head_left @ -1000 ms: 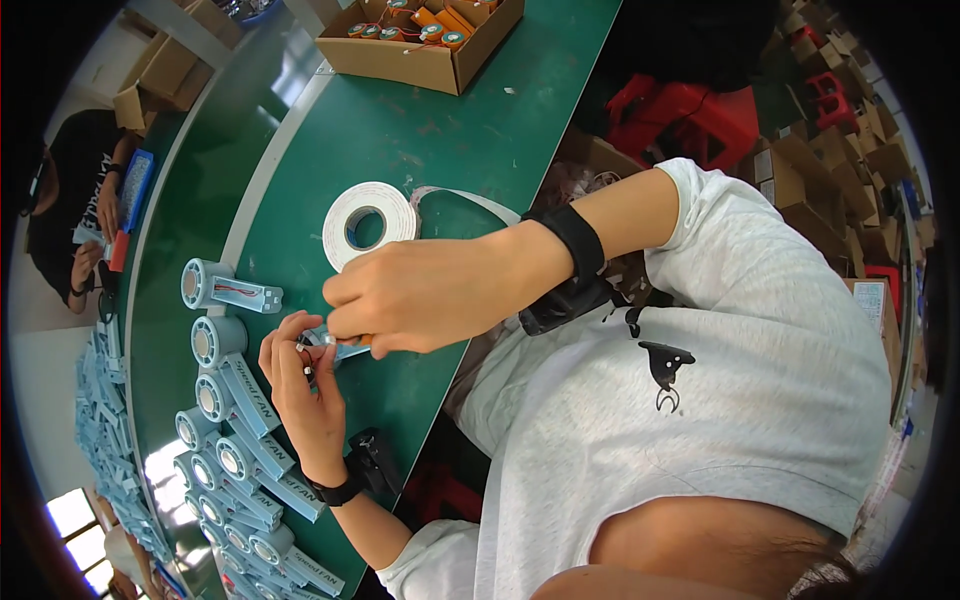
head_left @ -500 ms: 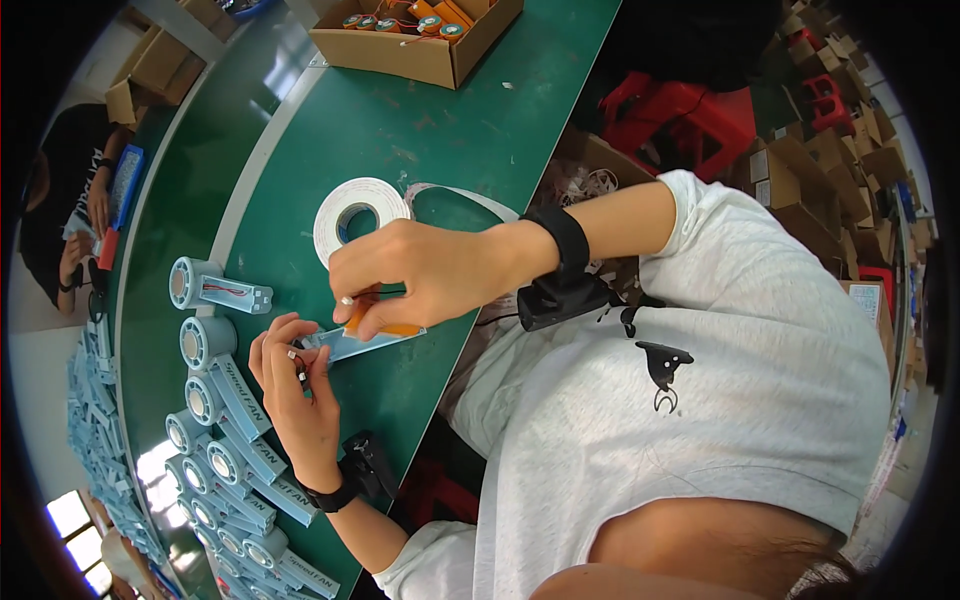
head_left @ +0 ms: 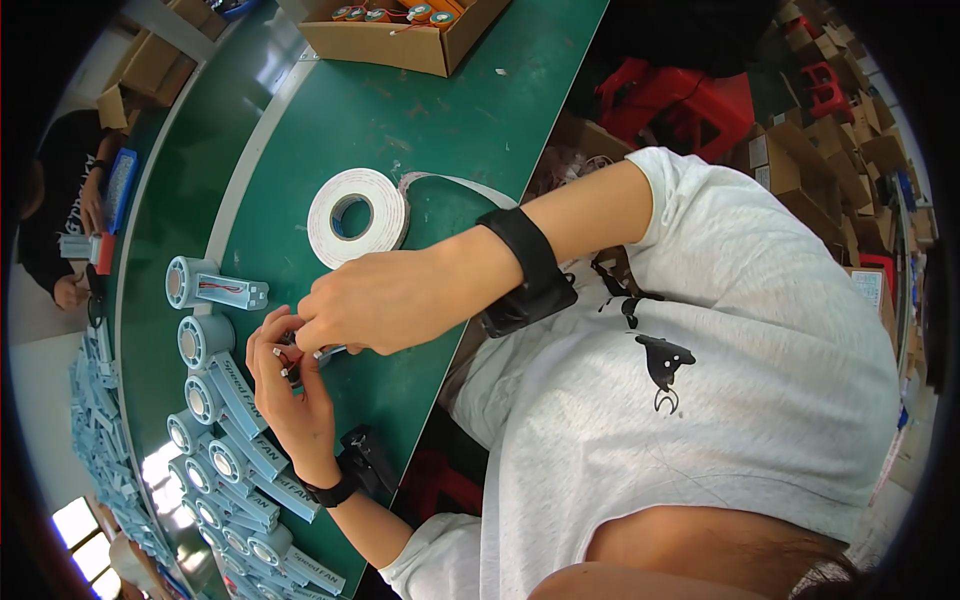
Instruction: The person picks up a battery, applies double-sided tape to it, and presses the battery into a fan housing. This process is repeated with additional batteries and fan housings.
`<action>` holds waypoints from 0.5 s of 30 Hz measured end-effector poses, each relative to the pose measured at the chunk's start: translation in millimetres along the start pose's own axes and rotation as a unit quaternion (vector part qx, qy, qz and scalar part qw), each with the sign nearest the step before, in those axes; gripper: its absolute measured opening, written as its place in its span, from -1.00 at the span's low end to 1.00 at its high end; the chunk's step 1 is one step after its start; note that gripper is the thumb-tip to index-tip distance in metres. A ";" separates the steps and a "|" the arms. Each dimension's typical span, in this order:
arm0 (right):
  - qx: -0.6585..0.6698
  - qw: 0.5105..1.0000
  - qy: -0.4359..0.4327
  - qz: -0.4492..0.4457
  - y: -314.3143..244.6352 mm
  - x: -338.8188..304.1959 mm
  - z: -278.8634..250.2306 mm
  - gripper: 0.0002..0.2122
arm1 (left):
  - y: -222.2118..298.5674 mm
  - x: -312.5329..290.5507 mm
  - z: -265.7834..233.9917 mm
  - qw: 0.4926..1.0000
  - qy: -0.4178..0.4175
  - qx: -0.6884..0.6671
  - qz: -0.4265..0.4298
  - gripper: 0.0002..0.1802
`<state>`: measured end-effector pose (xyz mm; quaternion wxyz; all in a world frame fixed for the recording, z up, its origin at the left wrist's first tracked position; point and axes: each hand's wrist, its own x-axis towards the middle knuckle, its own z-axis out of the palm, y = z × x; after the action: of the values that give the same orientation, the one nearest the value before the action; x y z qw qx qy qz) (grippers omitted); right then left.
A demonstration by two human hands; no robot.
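My left hand (head_left: pixel 292 375) is closed around a light blue handheld fan housing (head_left: pixel 337 351), mostly covered by both hands. Thin wires with small white plugs (head_left: pixel 281 352) stick out between its fingers. Over the housing, my right hand (head_left: pixel 375 300) is curled, its fingertips meeting the left fingers; what they pinch is hidden. Another small white plug (head_left: pixel 319 354) shows just under the right fingers. The orange battery is out of sight beneath the right hand. Left of my hands lies an open fan housing (head_left: pixel 230 291) with red wires inside.
A white tape roll (head_left: pixel 357 218) lies beyond my right hand, its loose strip trailing to the table edge. Several light blue fans (head_left: pixel 225 460) line the left side. A cardboard box (head_left: pixel 400 45) of orange batteries stands at the far end. Across the table, a person (head_left: pixel 75 200) works.
My right hand has moved left and nearer to me, onto the left fingers, and now covers the orange battery and most of the housing. My left hand stays nearly in place.
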<state>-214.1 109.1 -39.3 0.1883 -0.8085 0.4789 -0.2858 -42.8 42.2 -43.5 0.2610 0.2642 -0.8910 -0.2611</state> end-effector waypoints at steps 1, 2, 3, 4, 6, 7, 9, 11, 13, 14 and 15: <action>0.022 1.000 -0.018 -0.012 2.4 3.3 -0.1 -0.87 | -1.0 -0.7 0.3 1.000 0.003 -0.010 -0.006 -0.78; 0.044 0.998 -0.038 -0.024 4.7 6.1 -1.0 -0.87 | -1.8 -1.6 0.6 1.000 0.007 -0.020 -0.014 -0.78; 0.066 0.995 -0.058 -0.037 6.7 7.5 -3.1 -0.87 | -2.1 -2.3 0.5 1.000 0.010 -0.021 -0.014 -0.78; 0.064 0.995 -0.060 -0.038 10.3 5.6 -8.2 -0.87 | -2.4 -2.9 0.5 1.000 0.008 -0.011 -0.006 -0.78; 0.142 0.984 -0.077 -0.071 11.1 -1.5 -28.5 -0.86 | -4.9 -1.4 3.2 1.000 0.005 0.007 0.012 -0.78; 0.141 0.984 -0.079 -0.070 9.7 -4.9 -32.6 -0.86 | -5.4 0.1 4.3 1.000 0.007 0.005 0.011 -0.78; 0.080 0.990 -0.086 -0.082 5.0 -11.6 -39.4 -0.86 | -0.9 1.5 2.4 1.000 0.007 0.017 0.026 -0.78; 0.051 0.991 -0.091 -0.088 4.0 -12.1 -40.3 -0.86 | 0.5 0.5 2.1 0.999 0.007 0.022 0.031 -0.78; 0.017 0.992 -0.081 -0.091 1.9 -13.2 -39.1 -0.86 | 1.3 1.5 3.4 1.000 0.009 0.012 0.028 -0.78; 0.000 0.993 -0.076 -0.092 0.3 -12.9 -38.7 -0.85 | 1.8 1.9 3.6 1.000 0.010 0.007 0.027 -0.79; -0.001 0.993 -0.074 -0.090 -1.3 -11.2 -38.7 -0.85 | 1.7 2.3 3.8 1.000 0.008 0.007 0.029 -0.79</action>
<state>-242.3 118.5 -12.1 0.1961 -0.8675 0.3889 -0.2404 -47.3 43.3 -44.6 0.2739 0.2420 -0.8979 -0.2452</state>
